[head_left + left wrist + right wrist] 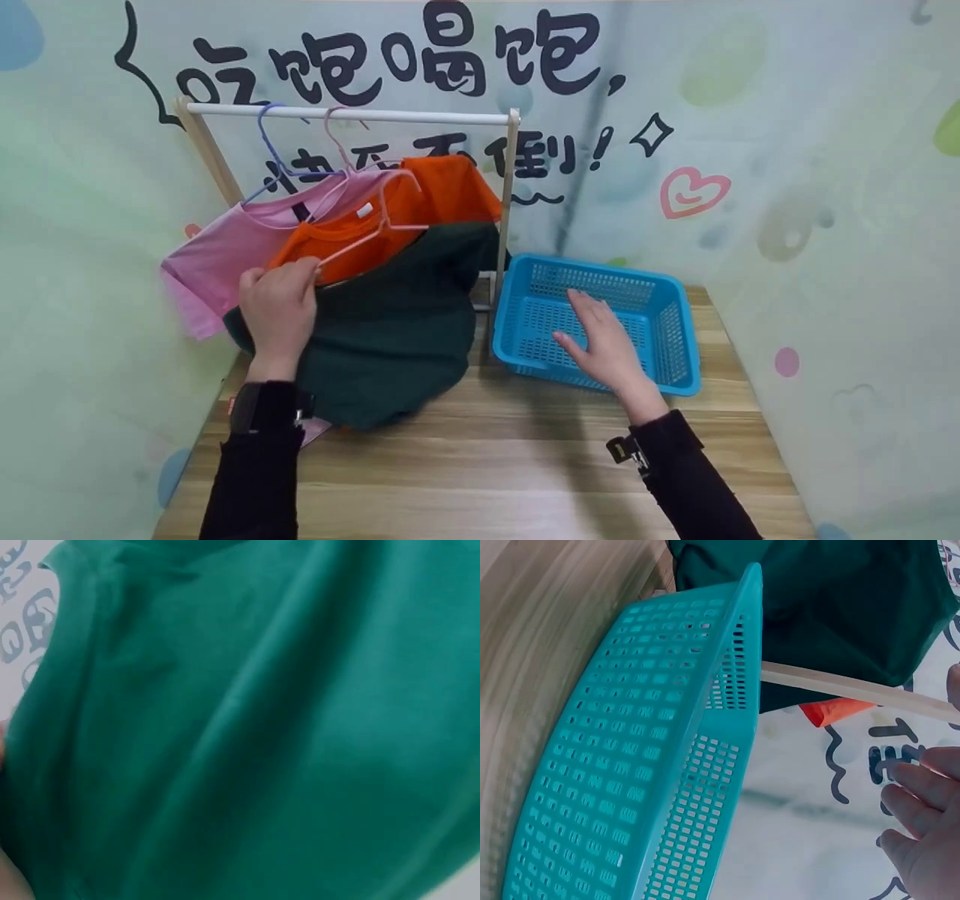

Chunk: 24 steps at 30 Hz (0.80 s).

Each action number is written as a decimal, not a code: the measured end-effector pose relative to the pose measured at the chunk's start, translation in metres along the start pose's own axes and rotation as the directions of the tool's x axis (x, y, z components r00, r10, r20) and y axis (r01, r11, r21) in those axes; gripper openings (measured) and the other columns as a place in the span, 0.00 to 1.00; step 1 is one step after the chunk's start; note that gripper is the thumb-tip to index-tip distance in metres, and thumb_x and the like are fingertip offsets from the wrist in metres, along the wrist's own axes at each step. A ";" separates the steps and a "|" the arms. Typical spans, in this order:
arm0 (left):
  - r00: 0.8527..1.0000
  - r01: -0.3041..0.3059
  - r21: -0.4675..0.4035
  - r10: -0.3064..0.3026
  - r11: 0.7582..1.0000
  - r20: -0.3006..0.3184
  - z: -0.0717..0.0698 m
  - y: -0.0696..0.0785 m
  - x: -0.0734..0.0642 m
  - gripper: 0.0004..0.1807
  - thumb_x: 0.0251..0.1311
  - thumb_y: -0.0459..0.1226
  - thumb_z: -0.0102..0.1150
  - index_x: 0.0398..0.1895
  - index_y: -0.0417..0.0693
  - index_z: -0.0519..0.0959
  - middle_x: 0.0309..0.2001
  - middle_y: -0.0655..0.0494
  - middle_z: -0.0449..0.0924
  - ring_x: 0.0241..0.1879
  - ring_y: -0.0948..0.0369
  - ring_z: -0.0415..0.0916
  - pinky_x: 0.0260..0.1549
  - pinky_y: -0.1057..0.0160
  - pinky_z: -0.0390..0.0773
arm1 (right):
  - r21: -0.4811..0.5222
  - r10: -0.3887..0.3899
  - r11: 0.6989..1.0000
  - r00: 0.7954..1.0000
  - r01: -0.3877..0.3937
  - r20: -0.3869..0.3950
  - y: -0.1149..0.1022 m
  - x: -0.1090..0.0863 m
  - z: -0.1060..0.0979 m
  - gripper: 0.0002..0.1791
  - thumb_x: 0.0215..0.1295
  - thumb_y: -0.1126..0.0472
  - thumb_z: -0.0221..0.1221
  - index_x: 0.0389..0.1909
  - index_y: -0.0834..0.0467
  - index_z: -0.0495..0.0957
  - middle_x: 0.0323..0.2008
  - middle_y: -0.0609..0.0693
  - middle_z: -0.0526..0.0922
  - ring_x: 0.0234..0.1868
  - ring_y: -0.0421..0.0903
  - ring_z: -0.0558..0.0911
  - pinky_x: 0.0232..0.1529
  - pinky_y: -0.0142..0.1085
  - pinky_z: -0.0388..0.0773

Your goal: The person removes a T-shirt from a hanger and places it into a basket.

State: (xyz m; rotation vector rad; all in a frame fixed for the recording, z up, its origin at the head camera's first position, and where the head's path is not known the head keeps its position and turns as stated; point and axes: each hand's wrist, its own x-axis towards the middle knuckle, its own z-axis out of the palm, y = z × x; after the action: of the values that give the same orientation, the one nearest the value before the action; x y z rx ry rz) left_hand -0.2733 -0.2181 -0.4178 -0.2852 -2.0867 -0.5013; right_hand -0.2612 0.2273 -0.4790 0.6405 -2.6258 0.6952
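My left hand grips one end of a pink hanger together with the shoulder of a dark green shirt. The hanger's hook points up, free of the rod. In the left wrist view the green shirt fills almost everything. Behind it hang an orange shirt and a pink shirt on the rack. My right hand is held over the blue basket with its fingers extended, holding nothing. The right wrist view shows this hand beside the basket.
A rack with a white rod and wooden posts stands at the back left. A blue hanger and another pink hanger hook over the rod. The wooden table extends in front, with printed walls around.
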 end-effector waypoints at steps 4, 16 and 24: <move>0.996 -0.087 -0.056 0.086 0.995 -0.024 -0.005 -0.009 -0.014 0.06 0.64 0.34 0.64 0.38 0.39 0.83 0.29 0.42 0.83 0.31 0.43 0.81 0.39 0.47 0.71 | 0.028 -0.034 0.999 0.999 0.035 -0.026 -0.006 0.001 0.004 0.38 0.69 0.51 0.61 0.73 0.64 0.60 0.70 0.63 0.66 0.71 0.58 0.63 0.70 0.52 0.56; 0.985 -0.109 -0.140 0.087 0.984 -0.151 -0.021 -0.015 -0.022 0.07 0.57 0.29 0.68 0.38 0.37 0.85 0.32 0.43 0.85 0.28 0.44 0.78 0.37 0.62 0.72 | 0.070 -0.190 0.977 0.969 0.203 -0.155 -0.036 0.018 0.000 0.39 0.67 0.53 0.64 0.73 0.64 0.60 0.72 0.61 0.63 0.73 0.54 0.61 0.68 0.52 0.62; 0.982 -0.122 -0.246 0.081 0.961 -0.172 -0.022 -0.004 -0.011 0.04 0.61 0.31 0.65 0.36 0.38 0.84 0.28 0.46 0.84 0.26 0.48 0.74 0.42 0.72 0.68 | 0.085 -0.208 0.968 0.946 0.235 -0.248 -0.052 0.033 -0.019 0.41 0.67 0.55 0.64 0.75 0.64 0.56 0.74 0.59 0.59 0.73 0.53 0.61 0.69 0.48 0.60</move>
State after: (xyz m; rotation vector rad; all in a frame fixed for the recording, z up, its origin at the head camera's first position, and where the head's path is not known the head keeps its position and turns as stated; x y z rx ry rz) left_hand -0.2520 -0.2320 -0.4175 -0.4844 -1.8408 -0.7092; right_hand -0.2583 0.1859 -0.4298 0.8172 -2.2657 0.8011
